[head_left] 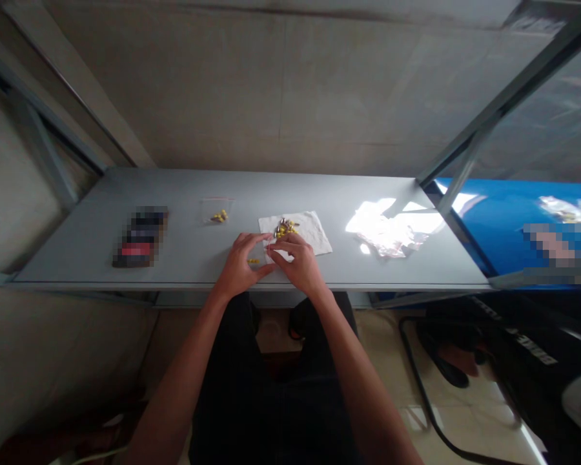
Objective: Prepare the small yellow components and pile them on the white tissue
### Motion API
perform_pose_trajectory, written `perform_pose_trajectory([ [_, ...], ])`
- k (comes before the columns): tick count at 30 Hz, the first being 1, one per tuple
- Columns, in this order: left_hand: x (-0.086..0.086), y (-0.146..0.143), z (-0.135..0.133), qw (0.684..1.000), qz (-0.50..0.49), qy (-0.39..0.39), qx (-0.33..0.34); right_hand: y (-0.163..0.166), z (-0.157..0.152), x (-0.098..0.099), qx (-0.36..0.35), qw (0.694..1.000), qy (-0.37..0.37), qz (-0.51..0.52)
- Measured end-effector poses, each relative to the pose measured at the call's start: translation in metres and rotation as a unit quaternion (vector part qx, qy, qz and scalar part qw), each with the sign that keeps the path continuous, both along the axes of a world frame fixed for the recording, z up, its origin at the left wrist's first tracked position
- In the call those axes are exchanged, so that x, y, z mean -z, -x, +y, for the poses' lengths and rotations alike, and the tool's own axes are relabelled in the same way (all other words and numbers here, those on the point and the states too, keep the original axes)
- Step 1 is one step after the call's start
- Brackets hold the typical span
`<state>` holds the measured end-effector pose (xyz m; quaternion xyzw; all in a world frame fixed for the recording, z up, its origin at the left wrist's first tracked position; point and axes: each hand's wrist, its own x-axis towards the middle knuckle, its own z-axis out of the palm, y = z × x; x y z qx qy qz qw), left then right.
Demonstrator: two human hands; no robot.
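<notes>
My left hand (241,265) and my right hand (297,260) meet near the table's front edge, both with fingers closed on a small clear zip bag (270,248) with a reddish strip at its mouth. Yellow pieces (253,261) show beside my left fingers; whether they are inside this bag I cannot tell. Just beyond my hands, a pile of yellow and metallic pieces (285,227) lies on a white cloth (318,231). My right fingers partly cover the cloth's near side.
A flat clear bag (217,208) with several yellow pieces lies to the left. Farther left is a blurred dark box-like object (141,237). Shiny clear bags (390,236) are heaped on the right. Metal posts frame the grey table (184,187); a person sits beside the blue table (496,200).
</notes>
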<state>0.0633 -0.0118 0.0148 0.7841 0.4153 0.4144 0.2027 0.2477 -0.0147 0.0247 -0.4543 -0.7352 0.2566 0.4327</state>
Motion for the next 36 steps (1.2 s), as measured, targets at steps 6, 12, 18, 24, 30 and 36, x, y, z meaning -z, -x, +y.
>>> perform_pose_trajectory([
  [6, -0.001, -0.001, -0.001, 1.0, -0.013, -0.001, -0.023, 0.005, -0.01, -0.005, 0.064, 0.997, 0.039, 0.028],
  [12, -0.003, 0.001, 0.0, 0.997, -0.061, 0.018, -0.031, 0.012, -0.011, -0.006, 0.047, 0.997, 0.058, 0.036],
  [18, -0.021, -0.002, -0.014, 0.979, -0.144, 0.144, -0.024, -0.005, -0.016, -0.03, 0.033, 0.998, 0.01, 0.05],
  [24, -0.048, -0.013, -0.031, 0.963, -0.195, 0.178, -0.059, -0.024, -0.026, -0.056, -0.02, 0.998, -0.014, 0.051],
  [30, -0.054, -0.021, -0.043, 0.95, -0.234, 0.198, -0.065, -0.031, -0.034, -0.061, -0.028, 0.996, 0.027, 0.086],
  [36, -0.059, -0.024, -0.052, 0.946, -0.234, 0.222, -0.028, -0.035, -0.042, -0.068, -0.026, 0.997, 0.013, 0.077],
])
